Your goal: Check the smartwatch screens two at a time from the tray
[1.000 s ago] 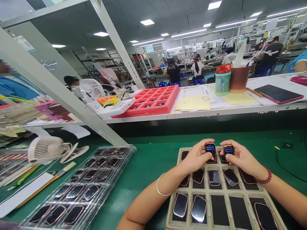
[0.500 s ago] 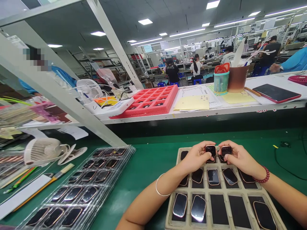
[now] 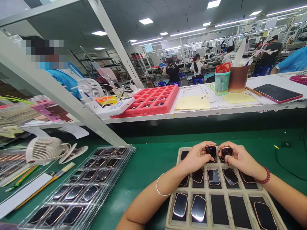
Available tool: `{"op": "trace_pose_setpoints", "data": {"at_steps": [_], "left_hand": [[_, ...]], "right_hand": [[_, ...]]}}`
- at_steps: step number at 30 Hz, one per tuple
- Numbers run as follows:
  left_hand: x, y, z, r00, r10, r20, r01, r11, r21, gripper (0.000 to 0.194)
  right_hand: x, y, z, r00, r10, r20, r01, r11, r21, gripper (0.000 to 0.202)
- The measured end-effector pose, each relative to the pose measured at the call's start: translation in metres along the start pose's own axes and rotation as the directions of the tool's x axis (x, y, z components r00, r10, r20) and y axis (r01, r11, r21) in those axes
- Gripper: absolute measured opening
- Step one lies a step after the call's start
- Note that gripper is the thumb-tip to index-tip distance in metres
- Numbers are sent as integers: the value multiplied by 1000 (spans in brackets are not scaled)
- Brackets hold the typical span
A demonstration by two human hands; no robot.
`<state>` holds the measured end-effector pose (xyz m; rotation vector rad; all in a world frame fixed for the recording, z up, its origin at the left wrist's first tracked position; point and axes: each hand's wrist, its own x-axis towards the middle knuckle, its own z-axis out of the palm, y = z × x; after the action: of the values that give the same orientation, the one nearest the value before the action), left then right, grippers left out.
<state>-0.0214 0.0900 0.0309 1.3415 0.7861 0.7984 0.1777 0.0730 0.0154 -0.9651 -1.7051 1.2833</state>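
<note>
My left hand is closed round one smartwatch, thumb along its lower edge and the dark screen towards me. Close beside it, my right hand grips a second smartwatch the same way. Small marks show on the left watch's screen; the right one is too small to read. Both hands are above the far row of a beige compartment tray. Several gold-rimmed watch faces, such as one watch, lie in its dark-lined pockets. Two pockets in the near row show only their dark lining.
Left of my arm, clear stacked plastic trays hold several watch faces. Farther left lie a brush and a white fan. On the shelf stand a red foam tray, a teal cup and a tablet. People sit beyond.
Both hands keep their hold on the two smartwatches with hardly any movement. At the upper left, a person in blue has shifted rightwards behind the frame post.
</note>
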Motion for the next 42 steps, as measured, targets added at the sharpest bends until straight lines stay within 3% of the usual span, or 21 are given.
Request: {"op": "trace_pose_setpoints", "data": {"at_steps": [6, 24, 29, 35, 39, 42], "left_hand": [[-1, 2, 0, 1000, 28, 5, -28, 1000, -1, 28], [-3, 5, 1, 1000, 4, -6, -4, 1000, 18, 31], [-2, 3, 0, 1000, 12, -16, -12, 1000, 12, 35], [-1, 0, -2, 1000, -3, -14, 3, 1000, -6, 55], [3, -2, -7, 993, -75, 86, 91, 976, -197, 69], [1, 5, -10, 972, -98, 215, 166, 932, -323, 67]], "right_hand": [[-1, -1, -1, 999, 33, 15, -33, 999, 5, 19], [-1, -2, -1, 999, -36, 22, 37, 998, -42, 20], [-2, -4, -1, 998, -34, 43, 36, 998, -58, 23], [-3, -4, -2, 994, -49, 94, 50, 999, 0, 31], [-3, -2, -1, 997, -28, 78, 27, 1000, 17, 29], [-3, -2, 0, 998, -4, 63, 4, 1000, 13, 28]]}}
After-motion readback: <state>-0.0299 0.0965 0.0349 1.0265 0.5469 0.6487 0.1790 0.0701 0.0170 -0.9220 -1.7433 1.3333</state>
